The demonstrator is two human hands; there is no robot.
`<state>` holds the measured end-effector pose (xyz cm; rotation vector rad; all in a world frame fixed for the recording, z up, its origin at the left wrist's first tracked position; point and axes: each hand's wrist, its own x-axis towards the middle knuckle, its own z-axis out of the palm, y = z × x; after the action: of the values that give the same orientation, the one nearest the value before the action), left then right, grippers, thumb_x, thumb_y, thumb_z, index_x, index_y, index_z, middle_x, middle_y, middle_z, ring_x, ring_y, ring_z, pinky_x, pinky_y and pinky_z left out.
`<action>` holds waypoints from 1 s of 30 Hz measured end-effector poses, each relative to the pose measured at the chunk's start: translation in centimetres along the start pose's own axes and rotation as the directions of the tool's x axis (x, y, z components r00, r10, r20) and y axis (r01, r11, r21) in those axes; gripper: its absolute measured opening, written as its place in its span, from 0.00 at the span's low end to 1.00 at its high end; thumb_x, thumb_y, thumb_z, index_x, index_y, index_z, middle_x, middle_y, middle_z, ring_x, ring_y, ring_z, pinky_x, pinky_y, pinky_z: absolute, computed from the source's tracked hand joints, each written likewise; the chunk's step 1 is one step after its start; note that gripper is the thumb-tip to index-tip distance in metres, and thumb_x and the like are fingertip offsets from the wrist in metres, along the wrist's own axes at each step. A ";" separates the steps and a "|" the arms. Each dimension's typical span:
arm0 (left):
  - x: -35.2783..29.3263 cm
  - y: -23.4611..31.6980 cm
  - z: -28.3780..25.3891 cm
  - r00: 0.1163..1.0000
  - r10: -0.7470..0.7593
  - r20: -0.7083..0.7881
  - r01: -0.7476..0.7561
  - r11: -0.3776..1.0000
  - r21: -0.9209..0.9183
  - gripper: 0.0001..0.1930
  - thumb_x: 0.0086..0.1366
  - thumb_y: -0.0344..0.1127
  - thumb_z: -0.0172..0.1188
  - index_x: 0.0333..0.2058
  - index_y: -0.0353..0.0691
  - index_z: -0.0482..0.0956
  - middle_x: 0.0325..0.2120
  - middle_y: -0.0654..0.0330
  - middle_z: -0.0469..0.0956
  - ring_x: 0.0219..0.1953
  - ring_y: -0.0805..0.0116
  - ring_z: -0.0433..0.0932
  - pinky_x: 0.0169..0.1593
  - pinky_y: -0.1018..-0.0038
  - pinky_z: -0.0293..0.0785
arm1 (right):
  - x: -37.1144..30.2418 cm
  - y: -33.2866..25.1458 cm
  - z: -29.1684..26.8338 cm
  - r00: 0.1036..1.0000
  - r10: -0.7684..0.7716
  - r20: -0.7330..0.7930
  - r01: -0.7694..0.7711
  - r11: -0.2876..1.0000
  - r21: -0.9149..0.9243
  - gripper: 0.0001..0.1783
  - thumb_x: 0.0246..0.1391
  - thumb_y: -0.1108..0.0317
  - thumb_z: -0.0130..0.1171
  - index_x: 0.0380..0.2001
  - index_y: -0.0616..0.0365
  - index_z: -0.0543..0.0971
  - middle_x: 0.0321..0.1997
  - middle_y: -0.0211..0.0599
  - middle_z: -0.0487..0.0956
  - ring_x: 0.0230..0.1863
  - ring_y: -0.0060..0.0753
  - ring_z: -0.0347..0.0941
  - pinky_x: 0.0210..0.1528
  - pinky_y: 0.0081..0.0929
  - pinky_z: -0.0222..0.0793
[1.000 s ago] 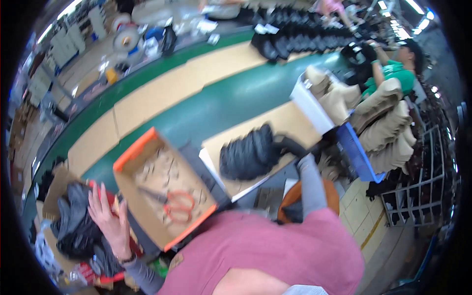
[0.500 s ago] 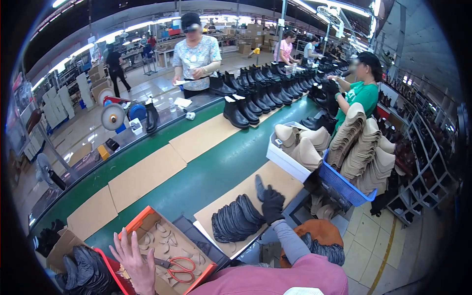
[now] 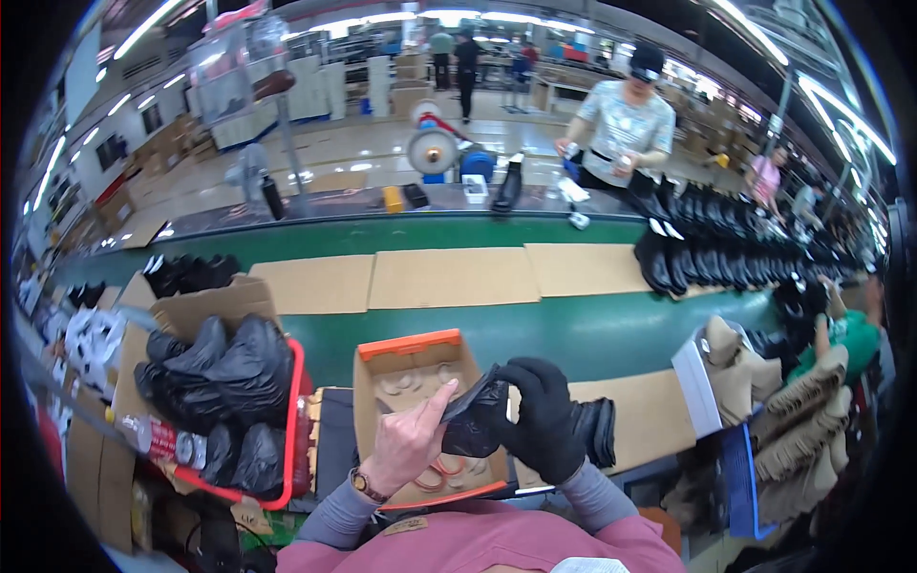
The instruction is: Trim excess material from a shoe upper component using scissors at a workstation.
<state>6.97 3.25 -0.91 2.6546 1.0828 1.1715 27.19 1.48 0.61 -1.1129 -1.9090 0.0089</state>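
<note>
Viewed from my end: the left hand [image 3: 409, 441], bare, has its forefinger extended against the left edge of a black shiny piece [image 3: 470, 430], other fingers curled; its thumb contact I cannot tell. Right hand [image 3: 544, 415], in a black glove, has fingers bent over the piece's right side, seemingly pinching it; fingertips partly hidden. Piece is held between both hands above the box with an orange rim [image 3: 409, 342], which I judge keeps both edges steady. Box sits directly below, presumably to hold the pale scraps [image 3: 406, 384] and red-handled scissors [image 3: 445, 469] close by. Stacked black pieces [image 3: 596, 430] stand on cardboard [image 3: 654, 415] to the right, likely for easy reach
</note>
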 end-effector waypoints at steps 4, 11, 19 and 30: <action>-2.6 -0.4 -1.2 0.994 -0.104 -0.033 0.105 0.994 0.026 0.22 0.56 0.25 0.63 0.52 0.38 0.75 0.30 0.54 0.80 0.26 0.58 0.81 0.27 0.69 0.76 | 0.0 -1.3 4.2 0.993 0.095 0.071 -0.102 0.990 0.098 0.28 0.38 0.65 0.71 0.45 0.58 0.75 0.46 0.45 0.74 0.48 0.48 0.70 0.50 0.42 0.65; -5.0 -1.2 -1.9 0.926 -0.222 -0.305 0.240 0.970 0.024 0.26 0.60 0.28 0.60 0.58 0.41 0.70 0.32 0.53 0.80 0.26 0.56 0.80 0.26 0.67 0.76 | 0.9 -2.4 6.8 1.000 0.018 0.015 -0.022 0.951 0.308 0.11 0.49 0.76 0.59 0.38 0.61 0.74 0.41 0.45 0.76 0.45 0.48 0.72 0.48 0.37 0.67; -8.0 -2.4 -1.8 0.803 -0.481 -0.352 0.408 0.874 -0.264 0.28 0.62 0.22 0.55 0.62 0.42 0.66 0.42 0.47 0.80 0.34 0.48 0.82 0.32 0.63 0.78 | -0.4 3.3 7.4 0.989 0.149 0.003 -0.124 0.810 0.574 0.10 0.62 0.77 0.48 0.46 0.65 0.73 0.42 0.38 0.75 0.41 0.28 0.71 0.46 0.24 0.67; -8.3 -2.2 -3.1 0.892 -0.074 -0.446 0.142 0.983 0.120 0.25 0.59 0.28 0.55 0.57 0.40 0.72 0.44 0.56 0.79 0.33 0.62 0.81 0.35 0.71 0.79 | 3.3 -6.8 3.4 0.872 0.059 0.487 -0.341 0.786 0.515 0.40 0.54 0.73 0.65 0.66 0.62 0.57 0.64 0.46 0.63 0.61 0.36 0.64 0.63 0.27 0.61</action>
<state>-0.30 -0.89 -4.59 2.4455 1.4107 1.7891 19.49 1.05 3.68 -0.9154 -1.9477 1.0064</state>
